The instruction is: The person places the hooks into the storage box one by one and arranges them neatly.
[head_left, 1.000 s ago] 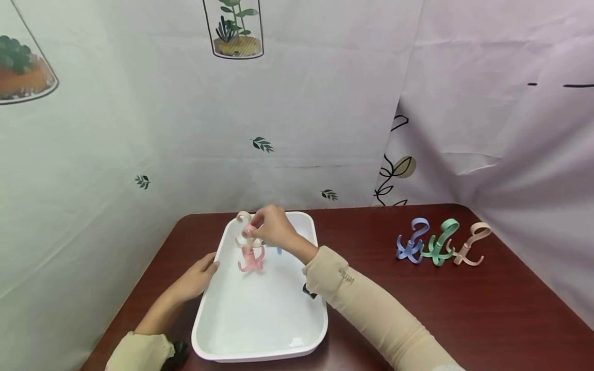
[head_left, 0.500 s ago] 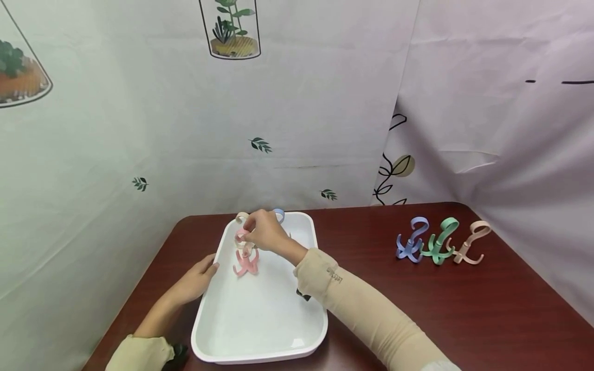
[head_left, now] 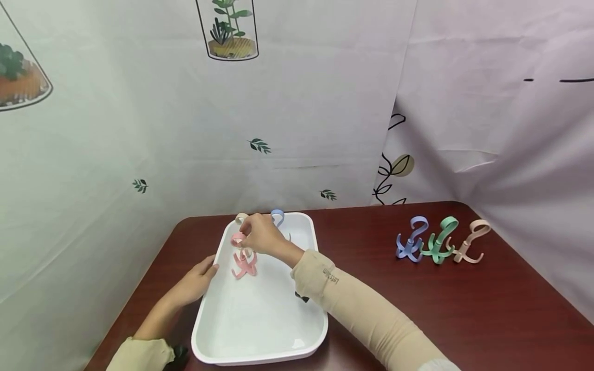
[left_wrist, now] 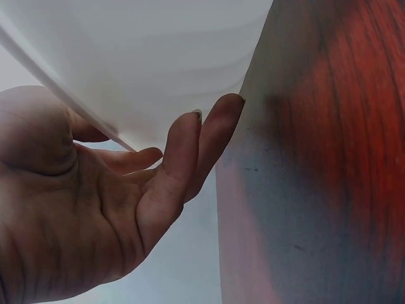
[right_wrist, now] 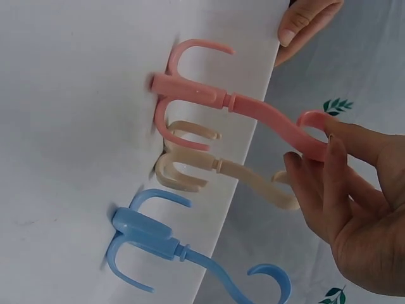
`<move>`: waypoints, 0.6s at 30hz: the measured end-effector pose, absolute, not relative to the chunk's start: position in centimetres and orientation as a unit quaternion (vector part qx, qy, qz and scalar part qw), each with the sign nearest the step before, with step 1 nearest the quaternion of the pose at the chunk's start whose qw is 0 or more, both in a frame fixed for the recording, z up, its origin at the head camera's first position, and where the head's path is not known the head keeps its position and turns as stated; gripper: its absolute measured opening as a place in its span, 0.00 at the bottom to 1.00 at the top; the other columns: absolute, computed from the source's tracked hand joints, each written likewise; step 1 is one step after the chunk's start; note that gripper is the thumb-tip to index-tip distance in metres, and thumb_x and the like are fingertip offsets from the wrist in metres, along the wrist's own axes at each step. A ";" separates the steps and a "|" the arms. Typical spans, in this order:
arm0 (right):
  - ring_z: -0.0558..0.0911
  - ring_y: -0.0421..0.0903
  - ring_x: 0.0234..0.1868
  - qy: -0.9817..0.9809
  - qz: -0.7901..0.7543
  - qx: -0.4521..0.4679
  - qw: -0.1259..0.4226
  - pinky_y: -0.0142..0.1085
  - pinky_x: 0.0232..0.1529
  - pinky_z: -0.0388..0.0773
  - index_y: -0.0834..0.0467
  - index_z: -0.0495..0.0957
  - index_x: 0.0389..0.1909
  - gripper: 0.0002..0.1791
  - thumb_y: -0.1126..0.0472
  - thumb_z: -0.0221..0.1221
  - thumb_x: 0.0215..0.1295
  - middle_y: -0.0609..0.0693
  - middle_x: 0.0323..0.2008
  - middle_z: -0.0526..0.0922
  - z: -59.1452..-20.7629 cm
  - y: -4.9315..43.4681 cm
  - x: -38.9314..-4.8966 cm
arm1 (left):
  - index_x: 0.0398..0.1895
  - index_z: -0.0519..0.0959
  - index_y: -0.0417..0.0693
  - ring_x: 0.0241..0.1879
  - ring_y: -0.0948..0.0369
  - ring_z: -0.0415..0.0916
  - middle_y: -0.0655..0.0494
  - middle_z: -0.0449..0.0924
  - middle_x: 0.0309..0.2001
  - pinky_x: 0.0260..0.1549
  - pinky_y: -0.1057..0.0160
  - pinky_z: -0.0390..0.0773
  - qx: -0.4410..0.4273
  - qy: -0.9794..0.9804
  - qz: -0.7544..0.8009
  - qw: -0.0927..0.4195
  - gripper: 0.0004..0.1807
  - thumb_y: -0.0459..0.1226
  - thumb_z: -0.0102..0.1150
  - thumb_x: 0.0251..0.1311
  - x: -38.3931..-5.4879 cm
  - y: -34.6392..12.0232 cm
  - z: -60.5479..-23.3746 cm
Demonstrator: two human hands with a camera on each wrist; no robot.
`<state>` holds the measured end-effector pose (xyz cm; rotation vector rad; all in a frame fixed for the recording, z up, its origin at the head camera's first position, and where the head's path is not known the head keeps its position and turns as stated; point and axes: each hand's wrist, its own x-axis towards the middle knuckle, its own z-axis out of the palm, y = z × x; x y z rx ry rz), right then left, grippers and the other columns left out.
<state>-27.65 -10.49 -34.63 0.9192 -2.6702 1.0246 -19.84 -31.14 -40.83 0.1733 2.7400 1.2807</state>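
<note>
My right hand pinches the curled top of a pink four-arm hanging hook inside a white tray. In the right wrist view, thumb and fingers close round that top, and the base of the pink hook meets the tray floor. Beside it stand a beige hook and a blue hook, partly hidden by my right hand in the head view. My left hand holds the tray's left rim; in the left wrist view its thumb lies over the rim, other fingers along the outer wall.
On the dark red table, toward the right back, stand another blue hook, a green hook and a peach hook. A printed white cloth rises behind the table.
My right hand has moved the pink hook slightly left and toward me, lowering it. The blue hook's curl in the tray now shows behind my hand. My left hand stays on the rim.
</note>
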 end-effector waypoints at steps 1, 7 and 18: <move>0.81 0.36 0.33 -0.887 0.341 0.305 0.062 0.22 0.32 0.74 0.59 0.88 0.36 0.12 0.63 0.76 0.49 0.45 0.31 0.87 -34.6 -10.4 -27.6 | 0.70 0.58 0.28 0.40 0.49 0.82 0.31 0.76 0.51 0.34 0.53 0.85 0.057 0.903 0.423 0.056 0.25 0.33 0.41 0.76 -19.8 -31.2 -40.9; 0.86 0.43 0.39 -0.874 0.380 0.301 0.028 0.24 0.34 0.77 0.63 0.83 0.47 0.22 0.64 0.76 0.50 0.52 0.36 0.88 -33.9 -8.9 -27.6 | 0.70 0.57 0.28 0.41 0.48 0.82 0.30 0.75 0.52 0.34 0.53 0.85 0.057 0.903 0.422 0.050 0.25 0.34 0.42 0.76 -19.8 -31.2 -41.2; 0.86 0.54 0.45 -0.858 0.449 0.246 0.039 0.39 0.44 0.83 0.64 0.82 0.52 0.22 0.62 0.72 0.57 0.59 0.47 0.86 -30.6 -1.1 -27.5 | 0.71 0.56 0.27 0.39 0.49 0.82 0.29 0.75 0.52 0.33 0.53 0.85 0.064 0.904 0.419 0.056 0.26 0.35 0.40 0.77 -20.1 -31.4 -41.0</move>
